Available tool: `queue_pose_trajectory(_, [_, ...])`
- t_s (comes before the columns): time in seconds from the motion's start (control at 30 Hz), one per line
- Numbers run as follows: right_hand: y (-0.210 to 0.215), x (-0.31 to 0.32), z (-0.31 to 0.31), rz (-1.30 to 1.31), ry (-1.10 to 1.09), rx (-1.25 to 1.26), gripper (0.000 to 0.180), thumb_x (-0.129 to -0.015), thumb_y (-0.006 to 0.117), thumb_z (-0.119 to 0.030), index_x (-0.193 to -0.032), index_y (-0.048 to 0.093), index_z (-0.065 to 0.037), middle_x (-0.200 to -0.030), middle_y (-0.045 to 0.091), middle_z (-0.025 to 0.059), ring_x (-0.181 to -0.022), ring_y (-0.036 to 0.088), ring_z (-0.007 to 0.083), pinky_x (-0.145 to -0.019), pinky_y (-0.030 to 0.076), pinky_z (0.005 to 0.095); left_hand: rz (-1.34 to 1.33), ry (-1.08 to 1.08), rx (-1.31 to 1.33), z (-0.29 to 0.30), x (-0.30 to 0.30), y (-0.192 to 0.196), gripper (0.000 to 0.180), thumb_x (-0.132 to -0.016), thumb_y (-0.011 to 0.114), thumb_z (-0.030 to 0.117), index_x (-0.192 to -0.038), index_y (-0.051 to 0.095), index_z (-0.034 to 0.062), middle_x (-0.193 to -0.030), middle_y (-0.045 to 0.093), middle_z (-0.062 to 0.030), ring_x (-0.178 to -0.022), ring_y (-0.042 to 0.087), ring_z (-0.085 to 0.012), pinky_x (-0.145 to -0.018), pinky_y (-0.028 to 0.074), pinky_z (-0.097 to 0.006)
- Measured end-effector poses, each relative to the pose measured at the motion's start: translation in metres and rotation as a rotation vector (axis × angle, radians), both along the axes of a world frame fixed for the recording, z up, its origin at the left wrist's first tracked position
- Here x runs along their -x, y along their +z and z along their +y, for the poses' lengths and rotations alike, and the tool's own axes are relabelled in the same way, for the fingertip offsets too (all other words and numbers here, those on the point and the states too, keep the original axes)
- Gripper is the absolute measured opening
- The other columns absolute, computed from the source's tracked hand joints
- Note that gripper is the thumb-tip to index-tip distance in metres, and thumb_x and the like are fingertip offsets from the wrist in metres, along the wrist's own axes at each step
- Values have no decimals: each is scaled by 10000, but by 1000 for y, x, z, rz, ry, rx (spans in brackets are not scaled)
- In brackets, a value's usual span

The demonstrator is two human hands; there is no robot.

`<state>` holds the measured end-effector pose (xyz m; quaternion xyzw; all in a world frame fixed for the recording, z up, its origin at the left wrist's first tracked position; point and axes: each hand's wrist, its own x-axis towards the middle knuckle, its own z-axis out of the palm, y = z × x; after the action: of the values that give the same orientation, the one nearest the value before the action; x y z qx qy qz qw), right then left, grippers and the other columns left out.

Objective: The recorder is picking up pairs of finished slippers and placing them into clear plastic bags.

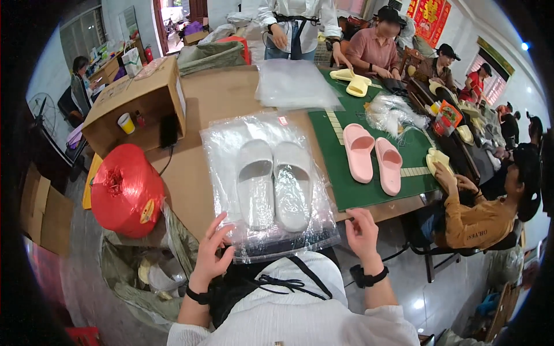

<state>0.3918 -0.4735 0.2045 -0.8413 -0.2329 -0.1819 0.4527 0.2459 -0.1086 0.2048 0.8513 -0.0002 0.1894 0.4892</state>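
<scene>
Head view: your left hand (214, 254) and right hand (362, 233) are unclenched, gripping nothing. Expect light, springy grey slides (255, 187); pinch the likely slippery plastic bag (221, 155) by its edges.

The brown table (222, 92) is carrying plastic bags (222, 167) at its near edge, a green mat (414, 153) rightward, a cardboard box (135, 98) leftward, clear sheets (297, 83) near its far edge.

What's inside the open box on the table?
In the box: a yellow-and-white cup-like item and a small red item. A black phone-like slab at the opening's right hides what's behind it; the top panel covers the upper back.
</scene>
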Motion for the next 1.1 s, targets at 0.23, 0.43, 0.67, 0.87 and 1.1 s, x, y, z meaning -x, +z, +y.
queue_pose_trajectory(0.23, [-7,-6,5,-28,302,267,447,-769,675,24,-1193,649,-116,-1430,536,122,-1033,677,299,-781,567,356,-72,-39,-601,-2,6,-5,491,-722,651,-32,-1184,660,134,-1444,534,-66,-1372,431,-380,-1057,424,-467])
queue_pose_trajectory(0.43, [-17,-20,3,25,434,128,125,-810,688,-22,-932,713,-23,-1178,702,123,-895,706,279,-759,559,328,-243,-152,-507,-4,-3,-12,193,-788,750,62,-974,725,111,-1167,711,-19,-1223,599,-290,-933,507,-409])
queue_pose_trajectory(0.67, [-64,-32,9,393,157,-137,143,-939,624,-100,-876,685,13,-692,659,87,-648,641,131,-594,487,287,-35,23,-54,-3,-20,-32,108,-906,621,62,-843,686,3,-780,718,-100,-751,700,-254,-698,537,-352])
queue_pose_trajectory(0.87, [-35,-46,49,152,-141,-5,175,-903,679,-142,-821,671,13,-554,598,80,-494,591,232,-516,463,347,232,216,268,-3,-57,-28,248,-970,593,151,-809,630,-33,-641,649,-74,-562,640,-127,-518,492,-296])
queue_pose_trajectory(1.1, [-19,-34,84,-436,-383,190,176,-774,757,-132,-922,663,-111,-854,625,57,-766,607,280,-672,490,381,303,267,323,-2,-69,-48,275,-947,628,170,-763,606,-33,-597,630,-73,-508,627,-137,-469,480,-282])
